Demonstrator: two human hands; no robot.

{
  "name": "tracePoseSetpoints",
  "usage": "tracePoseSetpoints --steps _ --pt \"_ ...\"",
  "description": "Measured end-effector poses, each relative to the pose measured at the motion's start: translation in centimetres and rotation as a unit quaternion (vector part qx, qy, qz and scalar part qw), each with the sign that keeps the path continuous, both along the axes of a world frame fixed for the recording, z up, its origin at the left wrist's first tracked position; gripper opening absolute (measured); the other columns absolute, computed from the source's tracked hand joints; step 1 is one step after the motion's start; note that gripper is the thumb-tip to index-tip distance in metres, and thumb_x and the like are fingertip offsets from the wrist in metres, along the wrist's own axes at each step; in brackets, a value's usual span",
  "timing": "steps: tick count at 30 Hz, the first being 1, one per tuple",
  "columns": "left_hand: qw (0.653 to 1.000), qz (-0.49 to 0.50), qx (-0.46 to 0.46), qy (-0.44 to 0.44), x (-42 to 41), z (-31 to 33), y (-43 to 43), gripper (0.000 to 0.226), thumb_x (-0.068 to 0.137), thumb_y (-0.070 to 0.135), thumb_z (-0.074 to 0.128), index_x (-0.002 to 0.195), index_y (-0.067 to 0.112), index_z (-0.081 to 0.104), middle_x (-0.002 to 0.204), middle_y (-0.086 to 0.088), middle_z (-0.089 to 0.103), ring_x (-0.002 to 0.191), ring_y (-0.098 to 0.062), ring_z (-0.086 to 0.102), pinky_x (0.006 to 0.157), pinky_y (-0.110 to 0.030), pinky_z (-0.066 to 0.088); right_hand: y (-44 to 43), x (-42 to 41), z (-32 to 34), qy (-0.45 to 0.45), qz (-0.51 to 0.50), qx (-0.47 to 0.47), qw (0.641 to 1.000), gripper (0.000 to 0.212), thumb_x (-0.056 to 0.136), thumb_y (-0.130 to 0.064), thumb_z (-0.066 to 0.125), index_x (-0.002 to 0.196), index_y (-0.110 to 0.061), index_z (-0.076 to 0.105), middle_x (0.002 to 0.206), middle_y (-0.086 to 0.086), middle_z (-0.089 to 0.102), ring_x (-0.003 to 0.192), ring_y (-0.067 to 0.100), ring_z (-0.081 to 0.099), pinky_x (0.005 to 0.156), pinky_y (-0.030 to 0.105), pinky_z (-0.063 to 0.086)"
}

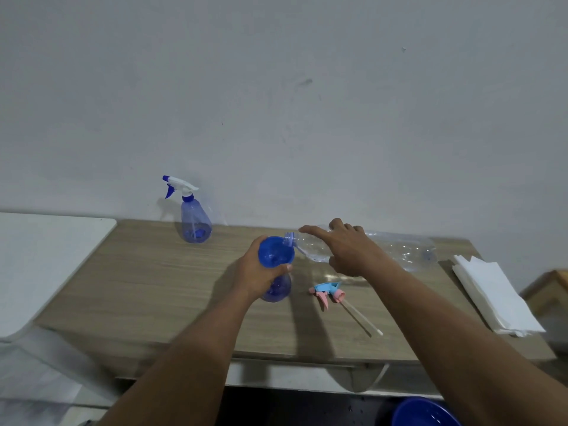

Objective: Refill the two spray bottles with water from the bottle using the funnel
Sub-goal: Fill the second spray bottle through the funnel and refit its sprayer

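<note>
My left hand (pixel 255 276) grips the neck of an uncapped blue spray bottle (pixel 278 289) standing mid-table, with a blue funnel (pixel 275 252) seated in its mouth. My right hand (pixel 345 250) holds a clear plastic water bottle (pixel 399 252) tipped almost flat, its mouth over the funnel's rim and its index finger stretched along the bottle. A little water shows in the funnel. A second blue spray bottle (pixel 195 219) with a white and blue trigger head stands at the back left by the wall. A pink and light-blue trigger head (pixel 329 292) with its dip tube lies on the table to the right of the held spray bottle.
The wooden table (pixel 153 287) stands against a white wall. A stack of white paper napkins (pixel 491 295) lies at its right end. A white surface (pixel 46 256) adjoins on the left. Part of a blue basin (pixel 425 412) shows below the table's front edge.
</note>
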State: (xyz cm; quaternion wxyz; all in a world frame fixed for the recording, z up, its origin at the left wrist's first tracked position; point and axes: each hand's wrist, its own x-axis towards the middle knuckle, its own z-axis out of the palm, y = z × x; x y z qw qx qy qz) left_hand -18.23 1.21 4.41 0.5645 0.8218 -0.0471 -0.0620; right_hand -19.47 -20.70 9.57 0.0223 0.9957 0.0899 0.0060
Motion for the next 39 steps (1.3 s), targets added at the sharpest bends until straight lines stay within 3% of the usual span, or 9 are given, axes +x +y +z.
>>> tracePoseSetpoints --steps 7,10,15,20,28,31,34,36,39 --pt "1.0 0.017 -0.013 0.005 0.3 -0.8 -0.1 0.067 0.066 0.03 0.088 0.115 0.046 0.045 0.106 0.019 0.059 0.1 -0.01 0.059 0.083 -0.026 0.047 -0.3 1.7 0.9 -0.012 -0.007 0.137 0.99 0.086 0.089 -0.014 0.063 0.146 -0.053 0.012 0.121 0.012 0.048 0.083 0.029 0.053 0.078 0.036 0.043" --pt "1.0 0.021 -0.02 0.011 0.5 -1.0 -0.2 0.072 0.064 0.031 0.089 0.12 0.044 0.046 0.114 0.011 0.06 0.104 -0.013 0.059 0.084 -0.027 0.048 -0.6 2.4 0.9 -0.045 -0.022 0.204 0.978 0.085 0.087 -0.019 0.067 0.145 -0.051 0.014 0.12 0.012 0.05 0.083 0.032 0.057 0.076 0.041 0.05" --pt "0.999 0.032 -0.023 0.004 0.7 -1.3 -0.4 0.076 0.063 0.027 0.091 0.127 0.036 0.05 0.117 0.008 0.062 0.105 -0.014 0.06 0.08 -0.023 0.048 -0.7 3.7 1.1 -0.134 -0.049 0.301 0.943 0.085 0.082 -0.022 0.071 0.147 -0.041 0.019 0.12 0.011 0.056 0.1 0.036 0.056 0.082 0.048 0.05" --pt "0.999 0.031 -0.01 0.009 0.8 -1.5 -0.6 0.082 0.063 0.03 0.09 0.132 0.035 0.045 0.118 0.009 0.059 0.105 -0.014 0.059 0.078 -0.021 0.047 0.1 4.5 0.4 -0.13 -0.085 0.409 0.899 0.09 0.086 -0.018 0.074 0.151 -0.035 0.014 0.137 0.014 0.044 0.114 0.03 0.055 0.09 0.044 0.051" --pt "1.0 0.02 -0.018 0.004 0.4 -0.9 -0.6 0.073 0.068 0.024 0.088 0.121 0.044 0.043 0.105 0.021 0.057 0.097 -0.006 0.057 0.071 -0.014 0.046 1.1 5.1 0.5 -0.114 -0.099 0.453 0.878 0.098 0.083 -0.018 0.079 0.154 -0.033 0.013 0.138 0.011 0.043 0.117 0.03 0.052 0.086 0.034 0.043" --pt "1.0 0.019 -0.024 0.006 0.2 -0.9 -0.6 0.092 0.068 0.028 0.089 0.142 0.033 0.036 0.12 0.013 0.054 0.107 -0.009 0.054 0.076 -0.014 0.044 0.9 4.7 0.6 -0.103 -0.078 0.457 0.88 0.108 0.08 -0.021 0.083 0.158 -0.029 0.008 0.151 0.007 0.036 0.134 0.027 0.042 0.094 0.032 0.04" --pt "0.999 0.033 -0.037 0.011 -0.2 -1.0 -0.6 0.117 0.063 0.03 0.092 0.153 0.03 0.017 0.128 0.01 0.051 0.112 -0.008 0.049 0.09 -0.024 0.045 1.3 3.4 0.5 -0.141 -0.1 0.399 0.9 0.108 0.085 -0.033 0.077 0.158 -0.028 -0.002 0.165 0.008 0.016 0.151 0.028 0.018 0.113 0.044 0.033" --pt "0.997 0.049 -0.045 0.026 -0.5 -1.4 -0.4 0.125 0.06 0.026 0.094 0.155 0.028 0.011 0.127 0.005 0.053 0.111 -0.009 0.05 0.091 -0.027 0.044 1.9 2.2 0.4 -0.222 -0.084 0.352 0.905 0.088 0.088 -0.025 0.067 0.156 -0.019 0.012 0.16 0.012 0.023 0.146 0.031 0.025 0.115 0.048 0.036" --pt "0.995 0.07 -0.041 0.054 -0.6 -3.0 0.2 0.133 0.051 0.022 0.097 0.154 0.027 0.013 0.133 0.001 0.048 0.118 -0.015 0.052 0.093 -0.035 0.049 3.7 0.4 0.5 -0.266 -0.019 0.337 0.903 0.07 0.076 -0.007 0.057 0.143 -0.013 0.037 0.137 0.016 0.043 0.122 0.032 0.046 0.097 0.049 0.049"
